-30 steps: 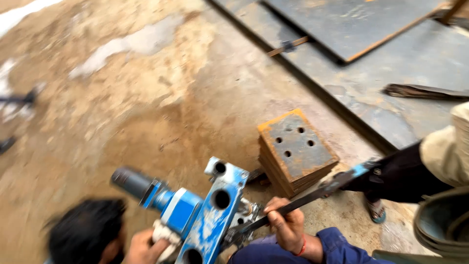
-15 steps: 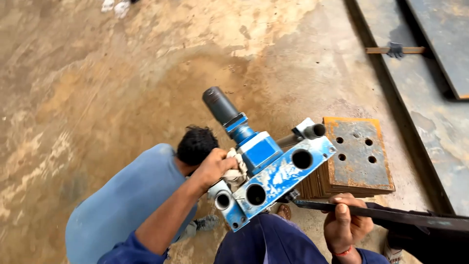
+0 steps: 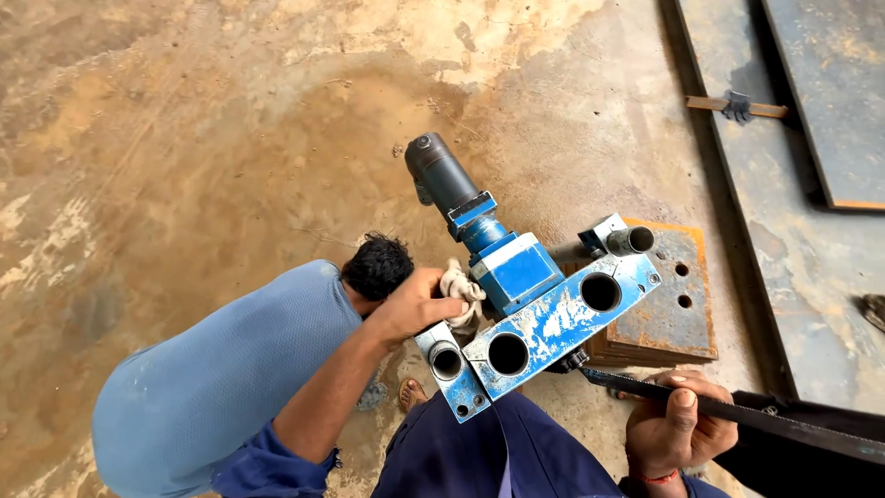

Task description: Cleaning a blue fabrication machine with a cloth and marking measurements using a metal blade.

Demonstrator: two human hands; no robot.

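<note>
Blue steel, chipped white in patches: the valve block point(image 3: 544, 323) with three round bores rests across the wearer's lap, its dark cylinder point(image 3: 441, 175) pointing away. Left hand point(image 3: 415, 304) is closed on a whitish rag point(image 3: 461, 293) pressed against the block's side. Right hand point(image 3: 678, 433) is wrapped tight round a dark flat bar point(image 3: 784, 422) whose tip reaches under the block. Just behind lies a rusty plate point(image 3: 673, 304) with holes. Another person in a blue shirt point(image 3: 221, 378) crouches on the concrete floor point(image 3: 184, 138) at left.

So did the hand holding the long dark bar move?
Cannot tell. The camera swung; against the rusty holed plate, the right hand gripping the bar sits below it much as before.
</note>
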